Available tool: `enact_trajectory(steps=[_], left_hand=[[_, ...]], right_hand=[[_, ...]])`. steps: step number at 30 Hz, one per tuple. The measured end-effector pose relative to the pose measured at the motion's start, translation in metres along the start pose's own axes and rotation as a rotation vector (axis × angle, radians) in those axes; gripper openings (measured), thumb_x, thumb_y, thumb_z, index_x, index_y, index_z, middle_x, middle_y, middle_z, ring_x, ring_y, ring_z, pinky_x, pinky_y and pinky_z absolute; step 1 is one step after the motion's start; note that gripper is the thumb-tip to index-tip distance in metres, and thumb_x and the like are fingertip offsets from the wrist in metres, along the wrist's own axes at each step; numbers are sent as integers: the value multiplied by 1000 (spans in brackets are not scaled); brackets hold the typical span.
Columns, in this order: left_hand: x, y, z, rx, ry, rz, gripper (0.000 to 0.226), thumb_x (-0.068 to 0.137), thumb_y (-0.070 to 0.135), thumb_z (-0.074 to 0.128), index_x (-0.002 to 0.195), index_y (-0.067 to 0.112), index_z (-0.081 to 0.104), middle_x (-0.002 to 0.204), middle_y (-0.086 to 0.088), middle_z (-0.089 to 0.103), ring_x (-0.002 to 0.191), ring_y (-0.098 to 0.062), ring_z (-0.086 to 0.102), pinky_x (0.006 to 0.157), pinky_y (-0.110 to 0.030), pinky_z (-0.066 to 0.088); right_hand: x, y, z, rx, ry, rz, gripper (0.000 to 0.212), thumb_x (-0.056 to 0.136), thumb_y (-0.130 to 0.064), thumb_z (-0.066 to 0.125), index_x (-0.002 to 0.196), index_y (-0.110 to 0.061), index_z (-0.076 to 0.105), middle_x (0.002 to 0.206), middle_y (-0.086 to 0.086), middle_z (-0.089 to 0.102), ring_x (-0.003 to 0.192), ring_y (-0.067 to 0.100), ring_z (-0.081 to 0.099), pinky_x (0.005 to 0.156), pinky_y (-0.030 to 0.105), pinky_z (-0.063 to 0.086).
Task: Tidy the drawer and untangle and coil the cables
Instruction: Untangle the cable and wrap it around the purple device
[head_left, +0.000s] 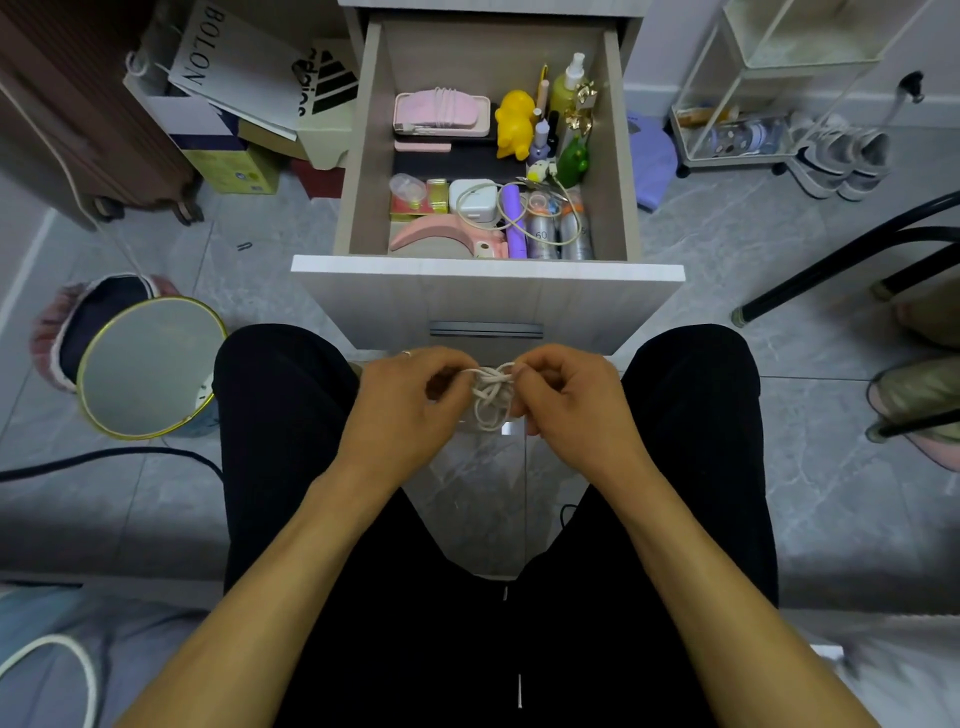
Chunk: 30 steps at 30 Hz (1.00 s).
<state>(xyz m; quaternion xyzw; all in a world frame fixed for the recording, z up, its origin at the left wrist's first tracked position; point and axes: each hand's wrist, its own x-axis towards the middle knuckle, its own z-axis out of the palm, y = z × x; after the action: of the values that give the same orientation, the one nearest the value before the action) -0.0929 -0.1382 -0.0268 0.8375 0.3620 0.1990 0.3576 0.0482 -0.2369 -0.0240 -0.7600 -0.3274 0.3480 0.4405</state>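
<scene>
A small white cable (490, 397), wound into a bundle with loops hanging down, sits between my two hands just below the drawer front. My left hand (410, 400) pinches its left side and my right hand (566, 400) pinches its right side, fingers curled. The open drawer (488, 267) above holds a white charger (474, 200) with a pale cable (519, 226) looping loosely over a purple stick and silver cans. A pink case (441, 111), a yellow duck toy (515, 124) and several bottles fill the back.
A round gold-rimmed bin (148, 366) stands at my left knee. A black cord (104, 460) runs across the floor at left. Boxes and bags crowd the back left. A white wire rack (753, 119), shoes and black chair legs (841, 265) are at right.
</scene>
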Motion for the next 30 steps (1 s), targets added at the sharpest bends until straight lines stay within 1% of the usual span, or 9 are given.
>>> enact_trajectory(steps=[4,7,12,17,21,24,26,28,30], left_hand=[[-5,5,-2,-394,83,-210,10,89,5,69,92,13,75,84,5,75,76,-8,73,73,-20,58],[-5,3,3,-482,64,-300,13,89,3,67,89,14,73,81,6,75,77,-10,73,75,-27,60],[1,-5,0,-73,-35,-40,16,89,16,69,102,23,74,98,12,69,93,-2,64,87,-24,53],[3,4,-3,126,-129,134,18,89,35,67,101,26,75,97,10,66,92,-8,56,79,-29,49],[6,7,0,247,-110,182,12,93,26,62,94,19,71,90,7,63,78,-4,51,71,-21,45],[6,13,2,-284,25,-212,13,95,11,59,83,14,64,78,9,65,72,-1,61,69,-11,45],[11,15,4,-756,57,-537,21,97,8,54,79,11,65,71,5,69,69,-5,66,74,-22,49],[16,15,5,-777,-45,-554,20,96,12,56,77,10,63,71,2,68,72,-12,64,76,-31,49],[15,17,3,-588,-194,-405,18,90,17,65,77,6,60,68,3,65,69,-8,62,70,-25,49]], right_hand=[[6,2,-9,-190,-29,-82,15,93,-17,56,85,-18,69,66,-10,61,58,4,55,55,13,44],[10,4,-9,-328,-45,-148,16,94,-17,54,82,-13,65,79,-9,50,69,4,50,64,7,37],[8,8,-4,-319,-102,-147,16,96,-16,51,82,-13,59,86,-3,49,75,8,50,64,14,36],[7,1,-1,-282,-82,-140,17,96,-18,52,85,-12,62,89,-1,53,77,10,53,67,16,41],[6,1,2,-264,-35,-110,16,93,-17,54,83,-9,63,87,0,56,77,11,55,68,16,42],[8,2,-2,-258,13,-89,17,92,-16,55,80,-7,62,86,0,57,76,12,54,65,12,39],[9,5,-3,-225,-20,-44,18,93,-15,53,81,-3,61,87,4,58,77,16,56,64,17,40],[10,4,-2,-142,-58,-12,19,94,-15,50,82,-2,57,89,10,59,80,21,59,70,28,48],[12,7,-2,-102,-73,-7,19,95,-15,48,82,-3,55,91,13,59,87,29,61,81,45,51]])
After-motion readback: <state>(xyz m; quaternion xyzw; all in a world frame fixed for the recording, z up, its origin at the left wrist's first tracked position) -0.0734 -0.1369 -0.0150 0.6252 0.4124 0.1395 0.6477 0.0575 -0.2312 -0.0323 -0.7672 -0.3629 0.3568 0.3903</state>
